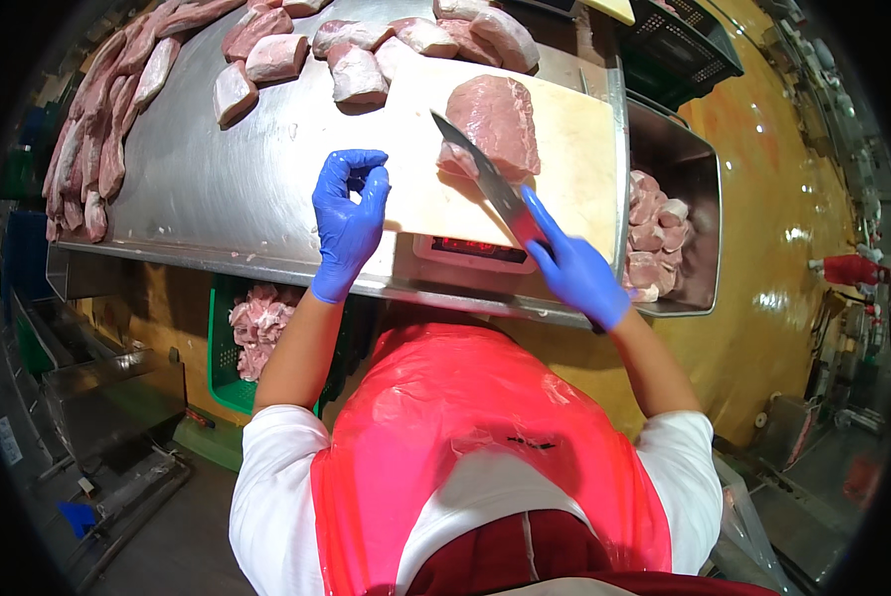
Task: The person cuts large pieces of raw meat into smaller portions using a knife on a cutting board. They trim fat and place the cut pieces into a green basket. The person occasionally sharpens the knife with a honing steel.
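In my right hand (pixel 579 278), gloved in blue, is the handle of a long-bladed knife (pixel 487 177). Its blade slants up to the left across the lower left part of a thick block of pink meat (pixel 495 119). That block rests on a cream cutting board (pixel 574 159). My left hand (pixel 351 219), also in a blue glove, hovers left of the board over the steel table. Its index finger and thumb curve apart around a gap, and nothing shows in it.
Several meat pieces (pixel 356 74) lie along the far side of the steel table (pixel 197 179), with long strips (pixel 97 129) at its left. A scale (pixel 472 250) sits by the near edge. Meat fills a steel tub (pixel 709 238) at right and a green crate (pixel 222 368) below.
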Available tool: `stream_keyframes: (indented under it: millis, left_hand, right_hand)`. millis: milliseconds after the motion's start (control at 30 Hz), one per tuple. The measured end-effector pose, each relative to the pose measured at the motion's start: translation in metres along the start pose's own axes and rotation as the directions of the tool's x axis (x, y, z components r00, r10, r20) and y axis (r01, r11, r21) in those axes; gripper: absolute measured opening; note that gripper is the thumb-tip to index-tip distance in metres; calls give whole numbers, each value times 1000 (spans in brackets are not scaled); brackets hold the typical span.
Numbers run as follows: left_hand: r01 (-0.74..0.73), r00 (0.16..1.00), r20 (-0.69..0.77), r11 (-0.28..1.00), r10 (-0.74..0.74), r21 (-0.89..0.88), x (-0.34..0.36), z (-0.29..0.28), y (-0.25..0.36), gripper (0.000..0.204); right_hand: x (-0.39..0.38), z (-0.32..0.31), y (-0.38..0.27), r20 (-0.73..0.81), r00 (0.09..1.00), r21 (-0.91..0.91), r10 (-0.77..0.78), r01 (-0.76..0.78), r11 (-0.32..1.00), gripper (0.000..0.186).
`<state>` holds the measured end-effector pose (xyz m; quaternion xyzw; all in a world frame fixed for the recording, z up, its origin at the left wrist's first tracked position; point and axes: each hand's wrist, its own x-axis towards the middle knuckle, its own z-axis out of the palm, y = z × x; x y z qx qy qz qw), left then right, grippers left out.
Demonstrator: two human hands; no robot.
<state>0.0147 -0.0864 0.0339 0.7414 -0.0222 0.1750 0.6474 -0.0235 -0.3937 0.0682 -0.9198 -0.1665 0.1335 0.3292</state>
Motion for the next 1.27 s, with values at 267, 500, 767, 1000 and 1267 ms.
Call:
stream_keyframes:
  millis: [267, 500, 767, 1000, 1267]
  left_hand:
    - [-234, 969, 136, 937, 204, 259, 2, 78, 5, 30]
    - [-52, 994, 99, 994, 42, 98, 6, 60, -51, 13]
    - [135, 983, 145, 980, -113, -147, 9, 44, -50, 14]
    - [-110, 907, 405, 993, 115, -35, -50, 38, 6, 14]
    - [461, 842, -48, 671, -537, 580, -134, -199, -114, 19]
  right_hand:
    - [-72, -71, -5, -32, 996, -102, 88, -91, 991, 69]
    - [92, 11, -36, -349, 924, 95, -159, 204, 974, 66]
    - [-5, -15, -14, 120, 993, -387, 21, 27, 922, 82]
    - [84, 22, -9, -55, 946, -325, -321, 287, 901, 77]
    - [108, -50, 4, -23, 997, 101, -76, 78, 992, 64]
